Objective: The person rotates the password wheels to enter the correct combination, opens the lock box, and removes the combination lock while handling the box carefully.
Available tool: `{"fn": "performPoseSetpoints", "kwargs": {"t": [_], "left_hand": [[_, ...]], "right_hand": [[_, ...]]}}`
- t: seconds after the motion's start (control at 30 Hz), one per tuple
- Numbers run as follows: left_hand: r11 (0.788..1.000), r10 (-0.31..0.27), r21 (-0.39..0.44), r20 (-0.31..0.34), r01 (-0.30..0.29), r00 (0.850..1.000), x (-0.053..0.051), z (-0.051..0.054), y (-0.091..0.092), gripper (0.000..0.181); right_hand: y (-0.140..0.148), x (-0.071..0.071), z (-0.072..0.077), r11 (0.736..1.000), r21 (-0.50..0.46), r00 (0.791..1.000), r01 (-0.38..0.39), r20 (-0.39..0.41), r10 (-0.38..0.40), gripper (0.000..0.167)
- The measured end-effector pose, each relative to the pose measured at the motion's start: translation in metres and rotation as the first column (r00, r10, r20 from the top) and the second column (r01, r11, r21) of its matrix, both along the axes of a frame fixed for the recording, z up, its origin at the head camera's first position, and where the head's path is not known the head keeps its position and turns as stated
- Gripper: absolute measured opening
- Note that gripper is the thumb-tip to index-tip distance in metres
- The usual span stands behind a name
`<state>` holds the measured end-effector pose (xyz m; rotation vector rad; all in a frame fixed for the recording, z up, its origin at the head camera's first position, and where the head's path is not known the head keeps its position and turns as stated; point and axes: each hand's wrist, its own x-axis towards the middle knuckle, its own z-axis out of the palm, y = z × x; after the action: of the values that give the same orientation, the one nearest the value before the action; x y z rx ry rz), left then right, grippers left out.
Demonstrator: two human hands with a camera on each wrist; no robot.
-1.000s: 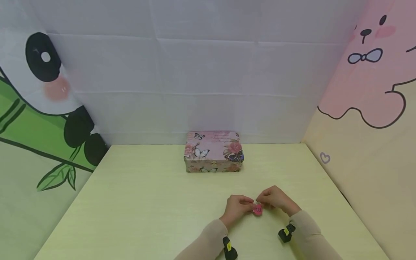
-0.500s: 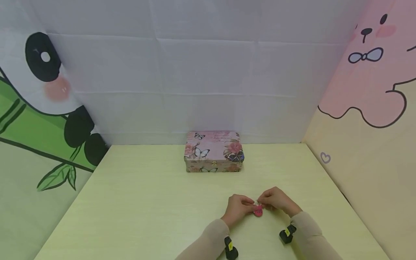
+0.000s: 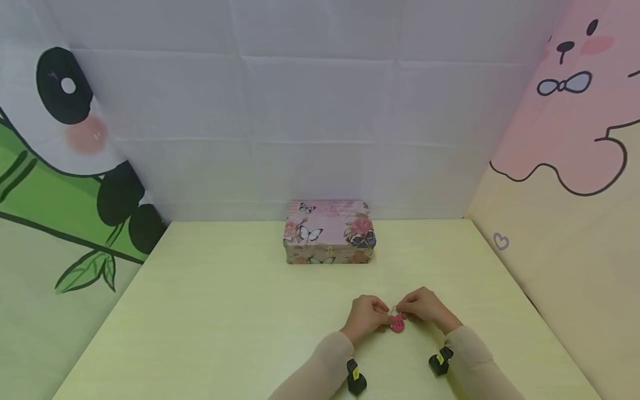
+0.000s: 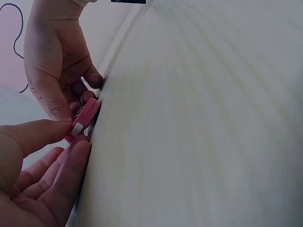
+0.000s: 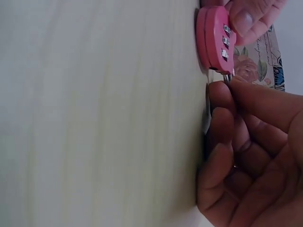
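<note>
A small pink combination padlock [image 3: 398, 324] is between my two hands, just above or touching the table; I cannot tell which. In the right wrist view the padlock [image 5: 218, 40] shows several metal number dials on its side. My left hand [image 3: 367, 319] pinches the lock's body between thumb and fingers. With thumb and forefinger, my right hand [image 3: 425, 307] pinches the metal shackle [image 5: 227, 78]; its other fingers curl loosely beneath. The left wrist view shows the padlock [image 4: 85, 115] edge-on between both hands. Fingertips cover much of the shackle.
Behind the hands, a pink flowered box [image 3: 327, 236] with butterflies stands closed at the table's back edge. The pale yellow table [image 3: 225, 311] meets a white cloth wall [image 3: 320, 111] behind and cartoon-painted panels on both sides. Black wrist cameras [image 3: 356, 378] hang below the sleeves.
My left hand has lifted slightly and its fingers have shifted a little on the padlock. The right hand stays almost still on the shackle. The head view has tilted very slightly.
</note>
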<state>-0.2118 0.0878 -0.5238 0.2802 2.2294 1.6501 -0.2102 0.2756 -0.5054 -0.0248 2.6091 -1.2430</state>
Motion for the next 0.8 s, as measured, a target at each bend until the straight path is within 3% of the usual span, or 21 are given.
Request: {"fn": "performPoseSetpoints", "kwargs": {"t": [0.17, 0.47, 0.8], "left_hand": [[1.0, 0.002, -0.025, -0.008, -0.003, 1.0, -0.0004, -0.002, 0.0003, 0.02], [1.0, -0.003, 0.004, -0.015, 0.003, 1.0, -0.0037, -0.0002, -0.0001, 0.021], [0.999, -0.015, -0.031, -0.004, 0.015, 1.0, -0.0037, 0.0011, 0.0013, 0.022]], "right_hand": [[-0.0037, 0.0005, -0.0022, 0.999, 0.039, 0.999, 0.034, -0.011, -0.033, 0.013], [-0.0072, 0.0025, -0.0014, 0.997, 0.057, 0.996, 0.046, -0.081, -0.042, 0.013], [-0.0081, 0.0036, -0.0011, 0.995, 0.069, 0.997, 0.069, -0.044, -0.066, 0.012]]}}
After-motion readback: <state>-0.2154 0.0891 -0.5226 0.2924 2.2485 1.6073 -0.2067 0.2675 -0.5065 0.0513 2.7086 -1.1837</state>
